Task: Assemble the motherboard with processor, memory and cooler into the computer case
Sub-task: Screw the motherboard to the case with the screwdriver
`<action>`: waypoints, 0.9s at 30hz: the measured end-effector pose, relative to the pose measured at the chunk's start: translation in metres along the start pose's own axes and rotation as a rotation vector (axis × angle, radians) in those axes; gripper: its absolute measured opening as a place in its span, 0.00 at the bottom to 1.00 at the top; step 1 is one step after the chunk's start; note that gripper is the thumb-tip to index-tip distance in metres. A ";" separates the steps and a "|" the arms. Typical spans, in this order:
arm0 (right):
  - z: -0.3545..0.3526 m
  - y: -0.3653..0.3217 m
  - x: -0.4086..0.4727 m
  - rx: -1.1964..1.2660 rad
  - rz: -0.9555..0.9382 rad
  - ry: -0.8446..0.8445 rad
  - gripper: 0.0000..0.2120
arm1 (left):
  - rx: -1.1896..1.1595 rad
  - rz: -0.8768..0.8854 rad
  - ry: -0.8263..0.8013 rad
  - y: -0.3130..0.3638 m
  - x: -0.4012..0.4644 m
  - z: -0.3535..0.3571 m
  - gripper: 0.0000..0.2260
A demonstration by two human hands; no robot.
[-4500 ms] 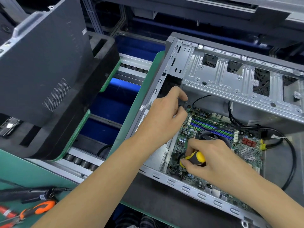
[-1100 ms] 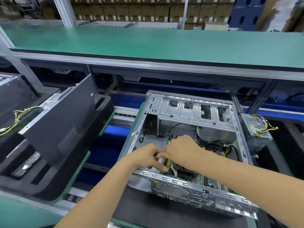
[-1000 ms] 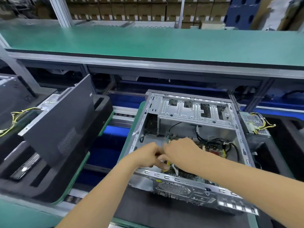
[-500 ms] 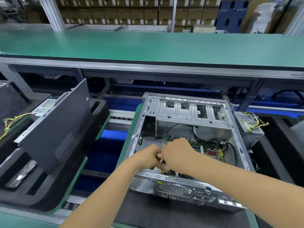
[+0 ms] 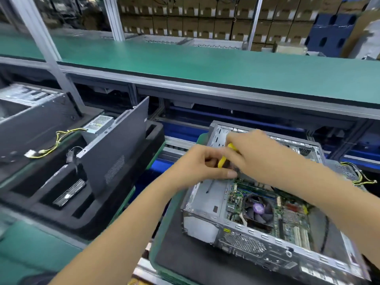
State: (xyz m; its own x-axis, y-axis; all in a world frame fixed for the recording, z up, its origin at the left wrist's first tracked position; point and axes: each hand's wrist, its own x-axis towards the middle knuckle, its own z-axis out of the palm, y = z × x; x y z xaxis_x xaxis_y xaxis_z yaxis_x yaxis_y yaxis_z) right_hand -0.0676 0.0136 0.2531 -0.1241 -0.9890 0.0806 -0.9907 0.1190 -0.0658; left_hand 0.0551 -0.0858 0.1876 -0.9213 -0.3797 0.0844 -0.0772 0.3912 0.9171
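Note:
The open grey computer case (image 5: 257, 233) lies on its side on a dark mat. Inside it sits the green motherboard (image 5: 292, 221) with the black cooler fan (image 5: 258, 210) and the memory sticks (image 5: 253, 185) behind the fan. Both hands are raised above the case's left end. My right hand (image 5: 257, 155) grips a yellow-handled screwdriver (image 5: 223, 159). My left hand (image 5: 197, 163) meets it from the left, fingers curled and thumb stretched out against the tool's lower end. The screwdriver's tip is hidden by the hands.
At left a black foam tray (image 5: 86, 219) holds a leaning dark side panel (image 5: 115, 155), a power supply (image 5: 98, 125) with yellow wires and a drive (image 5: 70, 192). Another power supply (image 5: 347, 171) lies right of the case. A green shelf (image 5: 205, 64) runs overhead behind.
Both hands have come up out of the case together with the screwdriver, leaving the cooler and board uncovered. My head has tilted so the case sits lower right.

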 end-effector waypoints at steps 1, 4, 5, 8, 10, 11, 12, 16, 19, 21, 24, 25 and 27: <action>-0.008 -0.007 0.001 0.078 -0.019 0.060 0.13 | 0.011 -0.009 -0.002 0.000 -0.009 -0.010 0.07; -0.018 -0.031 0.006 0.271 -0.078 0.102 0.11 | 0.118 -0.036 0.059 -0.011 -0.044 -0.037 0.10; -0.015 -0.041 0.009 0.277 -0.104 0.042 0.11 | 0.157 -0.059 0.083 -0.016 -0.058 -0.046 0.08; 0.022 -0.078 0.024 0.188 -0.199 -0.254 0.16 | 0.288 -0.193 0.085 -0.042 -0.101 -0.068 0.08; 0.062 -0.112 0.032 0.151 -0.268 -0.412 0.19 | 0.366 -0.314 0.058 -0.065 -0.132 -0.080 0.08; 0.085 -0.130 0.034 0.164 -0.285 -0.463 0.19 | 0.403 -0.370 0.051 -0.079 -0.149 -0.086 0.07; 0.108 -0.149 0.035 0.180 -0.297 -0.500 0.17 | 0.440 -0.419 0.058 -0.095 -0.168 -0.094 0.06; 0.208 -0.220 0.022 0.242 -0.322 -0.616 0.06 | 0.332 -0.766 0.191 -0.167 -0.260 -0.117 0.07; 0.272 -0.269 0.009 0.214 -0.400 -0.662 0.17 | 0.155 -1.007 0.302 -0.211 -0.315 -0.113 0.08; 0.305 -0.300 0.001 0.162 -0.449 -0.658 0.20 | 0.017 -1.056 0.457 -0.231 -0.341 -0.106 0.14; 0.336 -0.336 -0.006 0.061 -0.563 -0.646 0.16 | -0.216 -1.001 0.705 -0.243 -0.367 -0.099 0.14; 0.344 -0.344 -0.009 0.041 -0.594 -0.648 0.16 | -0.258 -0.970 0.768 -0.246 -0.372 -0.097 0.12; 0.356 -0.356 -0.010 -0.015 -0.657 -0.618 0.12 | -0.293 -0.923 0.880 -0.254 -0.382 -0.091 0.08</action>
State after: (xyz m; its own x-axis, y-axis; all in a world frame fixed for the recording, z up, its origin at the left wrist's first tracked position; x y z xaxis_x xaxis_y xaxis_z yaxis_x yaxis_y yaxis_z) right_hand 0.3062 -0.0504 -0.0779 0.5150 -0.7287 -0.4515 -0.8526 -0.4899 -0.1818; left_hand 0.4613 -0.1162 -0.0421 -0.0093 -0.8690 -0.4947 -0.3542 -0.4598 0.8143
